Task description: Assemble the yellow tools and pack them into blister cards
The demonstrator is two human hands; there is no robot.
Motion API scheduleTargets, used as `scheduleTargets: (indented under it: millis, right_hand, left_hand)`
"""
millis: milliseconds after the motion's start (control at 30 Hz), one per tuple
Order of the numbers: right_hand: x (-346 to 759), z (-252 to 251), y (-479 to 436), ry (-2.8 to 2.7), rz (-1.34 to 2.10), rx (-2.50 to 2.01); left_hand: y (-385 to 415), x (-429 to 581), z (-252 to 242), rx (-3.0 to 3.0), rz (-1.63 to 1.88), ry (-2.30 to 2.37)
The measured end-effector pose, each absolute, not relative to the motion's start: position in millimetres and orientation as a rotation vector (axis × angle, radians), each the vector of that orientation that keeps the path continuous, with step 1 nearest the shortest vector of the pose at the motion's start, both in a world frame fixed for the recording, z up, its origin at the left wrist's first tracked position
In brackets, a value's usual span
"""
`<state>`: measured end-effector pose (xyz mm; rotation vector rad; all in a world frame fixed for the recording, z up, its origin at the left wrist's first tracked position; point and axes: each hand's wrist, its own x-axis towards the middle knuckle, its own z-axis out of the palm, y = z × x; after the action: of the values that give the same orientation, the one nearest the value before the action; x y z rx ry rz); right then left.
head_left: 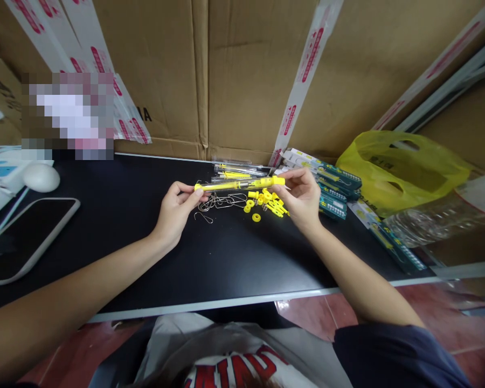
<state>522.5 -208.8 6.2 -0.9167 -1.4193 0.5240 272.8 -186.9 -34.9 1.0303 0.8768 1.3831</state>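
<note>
A yellow and clear pen-shaped tool (238, 185) hangs level above the black table (117, 226), held at both ends. My left hand (178, 207) pinches its left tip. My right hand (301, 196) grips its yellow right end. Beneath the tool lie thin wire clips (222, 202) and several small yellow plastic parts (264, 203). More of the same tools (236, 171) lie just behind, near the cardboard wall.
Packaged tools in green-white cards (333, 186) sit right of my right hand. A yellow plastic bag (404, 167) and clear plastic wrap (428, 218) lie at the far right. A tablet (22, 237) and white mouse (41, 177) are left. Cardboard boxes (242, 70) stand behind.
</note>
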Motion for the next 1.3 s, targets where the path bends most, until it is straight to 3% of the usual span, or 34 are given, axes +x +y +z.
scheduleTargets:
  millis: [800,1300]
  right_hand:
    - [529.8,17.8,-216.1,-1.613,0.452,-0.922]
    - [522.1,12.7,-214.4,-1.402,0.579,-0.910]
  left_hand:
    - [-189.3,270.5,-32.6,1.021,1.241,0.841]
    - [-192.4,273.2,-28.2,1.015,1.260,0.823]
